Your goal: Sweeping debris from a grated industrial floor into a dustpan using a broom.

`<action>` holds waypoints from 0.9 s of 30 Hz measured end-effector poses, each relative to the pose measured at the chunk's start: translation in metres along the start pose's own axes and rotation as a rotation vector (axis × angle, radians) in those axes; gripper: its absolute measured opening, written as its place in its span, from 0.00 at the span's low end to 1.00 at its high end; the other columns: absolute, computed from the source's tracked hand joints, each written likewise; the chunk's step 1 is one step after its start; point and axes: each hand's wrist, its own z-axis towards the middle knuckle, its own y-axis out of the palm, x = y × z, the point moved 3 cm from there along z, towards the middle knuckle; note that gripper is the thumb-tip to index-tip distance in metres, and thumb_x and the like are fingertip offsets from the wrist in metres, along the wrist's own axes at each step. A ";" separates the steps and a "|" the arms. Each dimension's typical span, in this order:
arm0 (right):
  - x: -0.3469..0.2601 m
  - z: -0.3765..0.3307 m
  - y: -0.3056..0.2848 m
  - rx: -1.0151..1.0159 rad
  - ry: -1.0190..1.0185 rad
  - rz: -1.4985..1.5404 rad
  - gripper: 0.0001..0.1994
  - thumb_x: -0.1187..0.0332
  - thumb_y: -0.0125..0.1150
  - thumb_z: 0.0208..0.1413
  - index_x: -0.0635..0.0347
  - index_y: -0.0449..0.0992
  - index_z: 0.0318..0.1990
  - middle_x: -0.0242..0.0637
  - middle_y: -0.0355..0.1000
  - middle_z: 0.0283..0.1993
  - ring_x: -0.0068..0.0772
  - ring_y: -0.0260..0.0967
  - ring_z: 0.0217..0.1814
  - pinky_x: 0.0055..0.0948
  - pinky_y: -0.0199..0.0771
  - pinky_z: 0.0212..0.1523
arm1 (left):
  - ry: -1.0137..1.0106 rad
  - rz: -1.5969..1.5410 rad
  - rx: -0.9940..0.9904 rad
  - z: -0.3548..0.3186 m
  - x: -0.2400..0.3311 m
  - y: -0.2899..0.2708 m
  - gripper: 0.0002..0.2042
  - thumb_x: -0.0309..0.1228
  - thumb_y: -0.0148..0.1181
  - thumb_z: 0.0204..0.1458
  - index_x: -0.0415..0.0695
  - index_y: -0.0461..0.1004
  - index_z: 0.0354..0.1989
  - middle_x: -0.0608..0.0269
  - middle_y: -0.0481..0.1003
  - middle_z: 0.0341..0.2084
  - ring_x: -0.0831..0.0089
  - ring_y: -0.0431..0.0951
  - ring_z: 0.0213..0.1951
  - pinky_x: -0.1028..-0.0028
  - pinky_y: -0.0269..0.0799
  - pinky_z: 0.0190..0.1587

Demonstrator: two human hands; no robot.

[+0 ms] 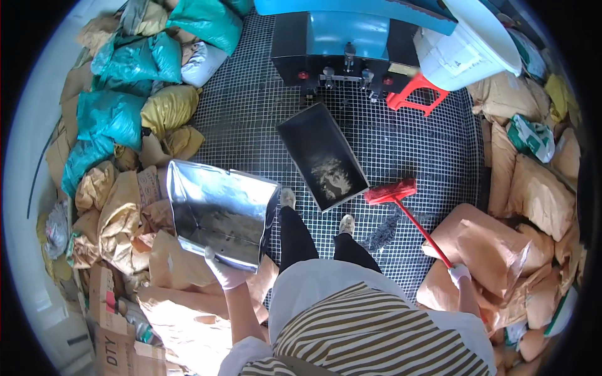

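My left hand (224, 271), in a white glove, is closed on the near edge of a shiny open metal bin (216, 188), which has some dusty residue on its inside. In my gloved right hand (459, 272) is the red handle of a broom (421, 229). The broom's red bristle head is down at the floor, near the corner of a dark rectangular tray (307, 139). Pale material lies in the near end of that tray. A heap of dark grains (381, 234) is on the floor between the broom and my foot.
Brown paper sacks (483, 250) are piled on the right. Teal bags (113, 116) and more sacks line the left, with a cardboard box (113, 326) below. Ahead stand a blue-and-black machine (348, 37), a red stool (419, 94) and a white bucket (467, 47). The floor is a dark grid.
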 end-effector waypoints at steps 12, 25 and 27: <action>-0.186 -0.113 -0.010 0.216 0.270 0.220 0.15 0.56 0.49 0.53 0.45 0.75 0.45 0.43 0.74 0.41 0.49 0.71 0.46 0.46 0.70 0.44 | -0.125 0.130 -0.243 0.146 0.022 0.057 0.36 0.48 0.57 0.44 0.43 0.57 0.61 0.57 0.61 0.57 0.58 0.61 0.57 0.61 0.56 0.59; -0.236 -0.097 0.017 0.148 0.229 0.368 0.14 0.59 0.48 0.53 0.45 0.75 0.45 0.43 0.74 0.40 0.50 0.71 0.43 0.44 0.70 0.43 | -0.154 0.110 -0.268 0.132 0.008 0.102 0.37 0.48 0.58 0.43 0.45 0.55 0.60 0.58 0.61 0.56 0.59 0.61 0.56 0.61 0.56 0.59; -0.228 -0.086 0.022 0.132 0.237 0.378 0.14 0.59 0.49 0.53 0.44 0.74 0.45 0.43 0.74 0.40 0.50 0.71 0.43 0.44 0.70 0.43 | -0.159 0.159 -0.260 0.118 0.000 0.109 0.36 0.48 0.58 0.43 0.45 0.55 0.61 0.58 0.61 0.56 0.60 0.61 0.56 0.61 0.56 0.59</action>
